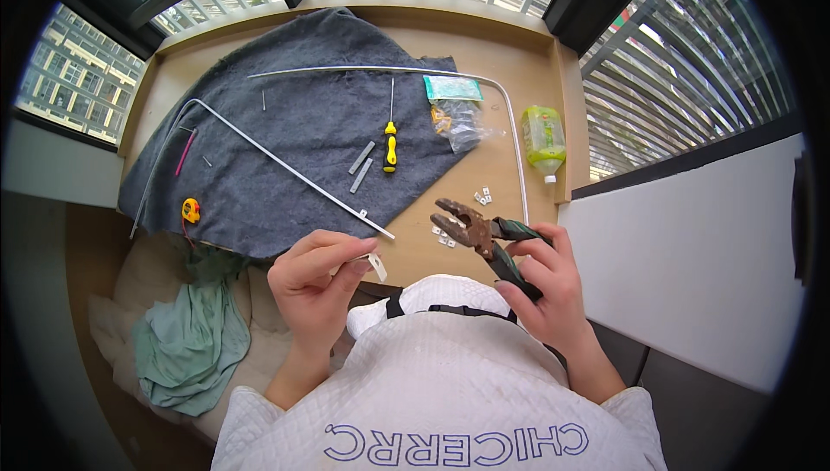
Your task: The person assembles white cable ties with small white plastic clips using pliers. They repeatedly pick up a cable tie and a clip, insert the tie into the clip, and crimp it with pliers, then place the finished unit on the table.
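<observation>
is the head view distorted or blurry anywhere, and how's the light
Head view: strong fisheye, the window bars and desk edge bow toward a black rim; even daylight, soft shadows; the left hand and the rusty pliers in the right hand look sharp.

A blanket (294,125) is spread over the left part of the table (501,56), and a screwdriver (391,140) is laid on it, with a bent rod (285,168) to its left. A bottle (543,140) is laid at the table's right edge, with a plastic bag (456,116) between it and the screwdriver. Pliers (484,239) are held in the right hand (545,294) before small clips (482,197), and a small plate (377,266) is held in the left hand (316,285).
</observation>
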